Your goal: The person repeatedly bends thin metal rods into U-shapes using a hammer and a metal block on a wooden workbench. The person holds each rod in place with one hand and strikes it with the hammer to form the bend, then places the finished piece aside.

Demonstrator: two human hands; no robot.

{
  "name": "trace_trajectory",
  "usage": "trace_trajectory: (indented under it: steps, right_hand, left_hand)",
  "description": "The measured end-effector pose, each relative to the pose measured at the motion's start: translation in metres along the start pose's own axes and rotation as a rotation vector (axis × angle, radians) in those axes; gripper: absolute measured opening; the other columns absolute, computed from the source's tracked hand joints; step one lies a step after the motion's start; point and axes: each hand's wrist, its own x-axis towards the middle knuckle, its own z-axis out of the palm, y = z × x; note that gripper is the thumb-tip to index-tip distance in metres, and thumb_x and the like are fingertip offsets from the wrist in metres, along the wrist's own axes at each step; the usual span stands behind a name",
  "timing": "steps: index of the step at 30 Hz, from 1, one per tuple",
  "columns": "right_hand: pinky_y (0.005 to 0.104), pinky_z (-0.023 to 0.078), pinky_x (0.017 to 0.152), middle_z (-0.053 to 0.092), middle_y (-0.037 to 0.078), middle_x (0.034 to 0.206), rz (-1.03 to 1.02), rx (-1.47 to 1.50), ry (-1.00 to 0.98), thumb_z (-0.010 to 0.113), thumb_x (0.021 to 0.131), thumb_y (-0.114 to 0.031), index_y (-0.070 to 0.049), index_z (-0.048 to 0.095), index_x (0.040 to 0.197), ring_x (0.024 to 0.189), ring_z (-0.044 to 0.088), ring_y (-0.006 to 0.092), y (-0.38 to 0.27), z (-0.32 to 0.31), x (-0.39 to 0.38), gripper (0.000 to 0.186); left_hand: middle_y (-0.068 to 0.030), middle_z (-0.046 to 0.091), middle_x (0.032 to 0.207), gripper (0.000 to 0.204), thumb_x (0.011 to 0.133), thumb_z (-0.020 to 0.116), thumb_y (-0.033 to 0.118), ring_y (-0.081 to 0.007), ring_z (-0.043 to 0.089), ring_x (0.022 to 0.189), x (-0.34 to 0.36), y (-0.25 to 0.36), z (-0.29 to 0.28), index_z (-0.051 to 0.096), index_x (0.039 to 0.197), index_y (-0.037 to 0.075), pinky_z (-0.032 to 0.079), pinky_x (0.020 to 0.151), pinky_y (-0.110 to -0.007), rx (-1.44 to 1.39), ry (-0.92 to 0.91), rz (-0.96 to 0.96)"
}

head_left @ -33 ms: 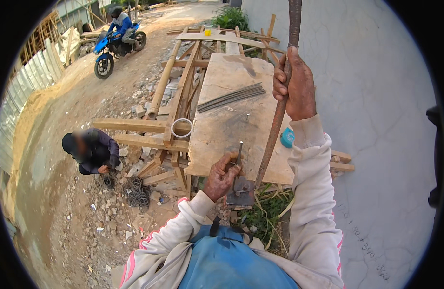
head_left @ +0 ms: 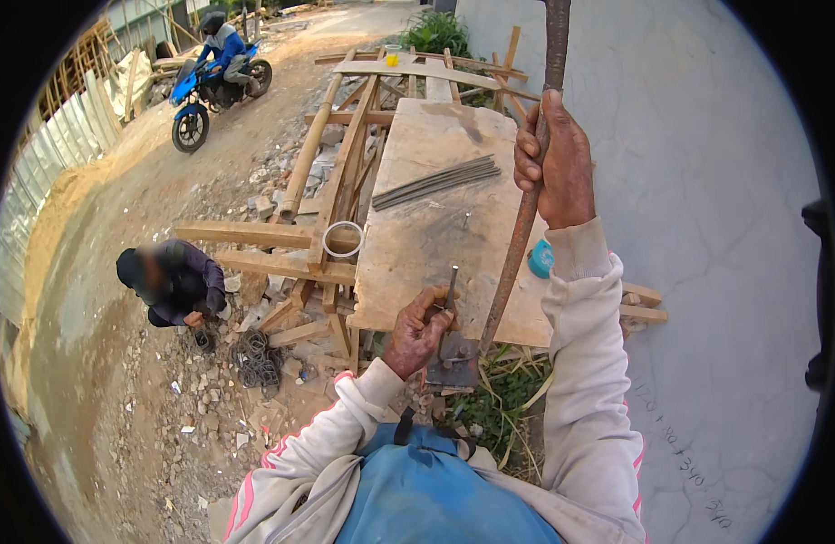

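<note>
Head view, right hand (head_left: pixel 562 163) gripping bar (head_left: pixel 517 252) slanting down leftward, left hand (head_left: pixel 419 335) gripping rod (head_left: pixel 453 285)

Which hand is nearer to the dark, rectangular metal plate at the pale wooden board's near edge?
Left: the left hand is just beyond and left of the plate; the right hand is farther forward and right, gripping a long, rusty metal bar.

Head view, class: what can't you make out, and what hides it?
All in the head view:
- Rusty bar: upper end, cut off by the top edge.
- Thin rod: partly hidden by the left hand.
- Co-worker's face: blurred.
- Far yellow object: too small to identify.
</note>
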Motion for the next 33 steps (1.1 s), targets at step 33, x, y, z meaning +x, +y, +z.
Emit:
trace_trajectory:
  steps: [33]
  right_hand:
    - [0.0191, 0.032, 0.037, 0.043, -0.005, 0.063, -0.082, -0.157, 0.014, 0.052, 0.103, -0.053, -0.011, 0.051, 0.091, 0.045, 0.038, 0.002, 0.059, 0.022, 0.041, 0.044]
  left_hand:
    - [0.0006, 0.047, 0.084, 0.028, 0.095, 0.071, 0.022, -0.0102, 0.044, 0.079, 0.033, 0.034, 0.005, 0.054, 0.104, 0.002, 0.041, 0.07, -0.026, 0.228, 0.003, -0.014]
